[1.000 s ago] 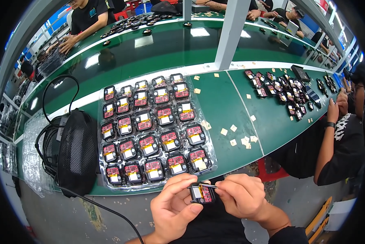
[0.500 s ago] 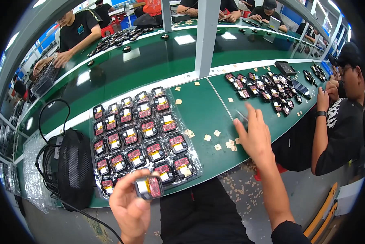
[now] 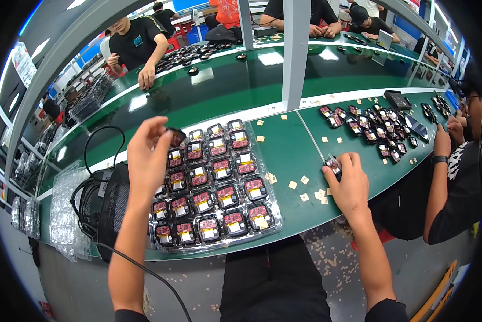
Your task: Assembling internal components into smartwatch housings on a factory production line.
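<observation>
Black-cased modules (image 3: 176, 135), held singly in left hand (image 3: 148, 156) and right hand (image 3: 350, 187), are judged light, stiff, delicate inside, best gripped by the edges.

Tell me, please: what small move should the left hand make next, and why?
Probably lower the tilted black device into the clear tray: the left hand has it at the far-left corner, beside rows of similar devices.

i can read no words or numbers here: the small blue print (image 3: 138, 40) on the black short-sleeved shirt (image 3: 139, 52) across the glossy green belt (image 3: 214, 91) and the white markings (image 3: 455, 163) on the black shirt at right (image 3: 458, 190) are illegible.
</observation>
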Tool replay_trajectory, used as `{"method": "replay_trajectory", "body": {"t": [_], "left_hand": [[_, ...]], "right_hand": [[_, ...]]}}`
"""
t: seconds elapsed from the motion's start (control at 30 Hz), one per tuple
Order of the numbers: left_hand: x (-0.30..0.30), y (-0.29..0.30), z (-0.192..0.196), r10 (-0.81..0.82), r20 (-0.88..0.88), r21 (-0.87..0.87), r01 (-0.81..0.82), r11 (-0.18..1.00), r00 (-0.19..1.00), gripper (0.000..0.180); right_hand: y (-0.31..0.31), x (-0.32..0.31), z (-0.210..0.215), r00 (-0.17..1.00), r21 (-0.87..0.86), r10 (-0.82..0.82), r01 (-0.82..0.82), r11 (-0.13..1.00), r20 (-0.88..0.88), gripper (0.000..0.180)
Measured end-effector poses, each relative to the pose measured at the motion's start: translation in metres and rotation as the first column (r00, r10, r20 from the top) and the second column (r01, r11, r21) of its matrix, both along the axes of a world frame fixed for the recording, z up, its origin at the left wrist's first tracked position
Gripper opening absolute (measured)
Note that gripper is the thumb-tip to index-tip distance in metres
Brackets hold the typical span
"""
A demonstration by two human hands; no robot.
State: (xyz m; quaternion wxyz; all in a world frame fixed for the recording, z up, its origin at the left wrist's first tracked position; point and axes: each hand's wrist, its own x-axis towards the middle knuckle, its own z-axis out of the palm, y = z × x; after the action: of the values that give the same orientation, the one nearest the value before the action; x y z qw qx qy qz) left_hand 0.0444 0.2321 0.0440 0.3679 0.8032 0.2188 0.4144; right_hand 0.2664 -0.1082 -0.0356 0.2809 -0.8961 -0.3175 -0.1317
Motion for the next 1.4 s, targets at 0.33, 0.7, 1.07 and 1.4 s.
{"method": "replay_trajectory", "body": {"t": [0.33, 0.7, 1.07, 1.4], "left_hand": [[0.016, 0.062, -0.028, 0.099, -0.494, 0.388, 0.117, 0.914, 0.864, 0.026], [0.01, -0.109, 0.002, -0.451, -0.143, 0.266, 0.473, 0.84, 0.881, 0.031], [-0.042, -0.18, -0.032, -0.703, 0.456, -0.785, 0.618, -0.03, 0.546, 0.06], [-0.06, -0.185, -0.053, -0.665, 0.538, -0.804, 0.553, -0.219, 0.519, 0.056]], "right_hand": [[-0.004, -0.001, -0.004, 0.998, 0.11, 0.055, -0.051, 0.993, -0.029, 0.024], [-0.011, -0.063, 0.038, 0.717, 0.42, 0.632, -0.692, 0.588, 0.296, 0.062], [-0.015, -0.097, 0.065, 0.393, 0.26, 0.882, -0.908, 0.329, 0.258, 0.03], [-0.017, -0.097, 0.068, 0.365, 0.204, 0.93, -0.914, 0.35, 0.043, 0.031]]}}
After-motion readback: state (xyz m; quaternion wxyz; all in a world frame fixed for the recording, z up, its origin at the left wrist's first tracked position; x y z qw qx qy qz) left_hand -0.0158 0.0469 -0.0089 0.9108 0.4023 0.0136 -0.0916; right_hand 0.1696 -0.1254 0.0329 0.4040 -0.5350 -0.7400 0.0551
